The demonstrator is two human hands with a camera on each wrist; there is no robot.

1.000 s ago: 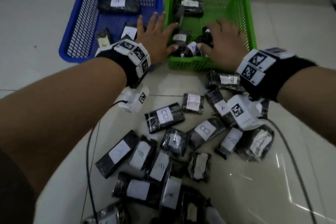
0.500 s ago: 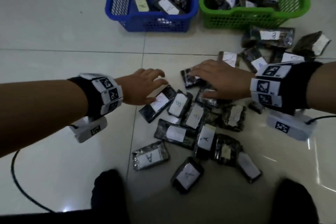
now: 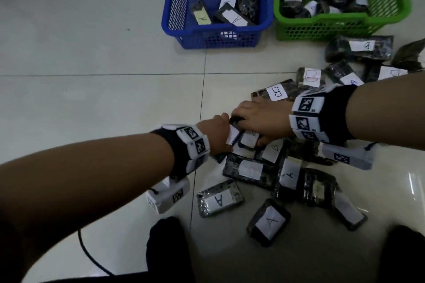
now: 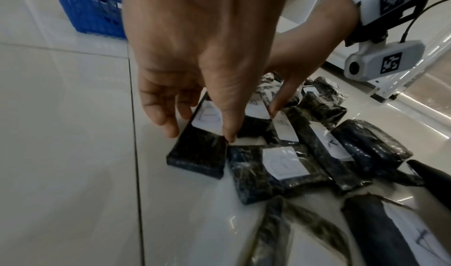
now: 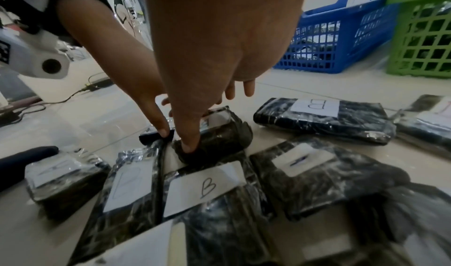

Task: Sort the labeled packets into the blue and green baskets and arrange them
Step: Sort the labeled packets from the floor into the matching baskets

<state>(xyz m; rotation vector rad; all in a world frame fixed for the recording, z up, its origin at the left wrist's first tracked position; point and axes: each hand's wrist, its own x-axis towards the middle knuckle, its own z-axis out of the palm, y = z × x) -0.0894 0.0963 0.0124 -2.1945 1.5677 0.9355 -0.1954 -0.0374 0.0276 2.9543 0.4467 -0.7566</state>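
Centre frame: left hand (image 3: 217,132) pinching flat packet (image 4: 200,150), right hand (image 3: 259,119) grasping bulkier packet (image 5: 214,135). Pick-up step; next, lift, check labels, carry to baskets.

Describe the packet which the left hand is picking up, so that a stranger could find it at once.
Start at the blue basket and come down the floor to the heap of black wrapped packets. At the heap's left edge, the left hand pinches one flat packet between thumb and fingers. Unlike its neighbours, it is lifted at one end, and its white label reads B.
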